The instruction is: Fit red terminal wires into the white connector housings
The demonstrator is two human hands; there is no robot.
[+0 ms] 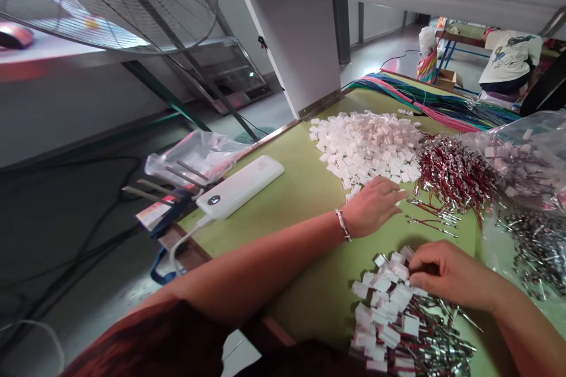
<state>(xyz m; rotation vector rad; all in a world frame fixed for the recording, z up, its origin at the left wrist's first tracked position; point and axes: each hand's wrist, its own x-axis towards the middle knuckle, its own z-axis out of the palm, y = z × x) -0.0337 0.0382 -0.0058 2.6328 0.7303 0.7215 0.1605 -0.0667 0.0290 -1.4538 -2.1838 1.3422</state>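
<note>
My left hand [374, 206] reaches over the near edge of a heap of small white plastic connector housings [367, 144]. A white piece shows between its thumb and fingertips, apparently one such housing. Lower right, my right hand [448, 274] has its thumb and forefinger curled together at the edge of a pile of white connectors with wire leads [391, 306]; what is in those fingers is hidden. Between the hands and to the right lie a few loose dark red wires with metal terminals [433, 218]. Behind them is a bigger heap of such red wires [457, 171].
A white power bank [241, 187] with a cable lies at the table's left edge, near a clear plastic bag [194, 153]. Bagged connectors [522, 159] and metal-ended leads [537, 247] are at right. Long coloured wires [424, 100] run along the back. A fan [110, 0] stands upper left; a person [510, 59] sits beyond.
</note>
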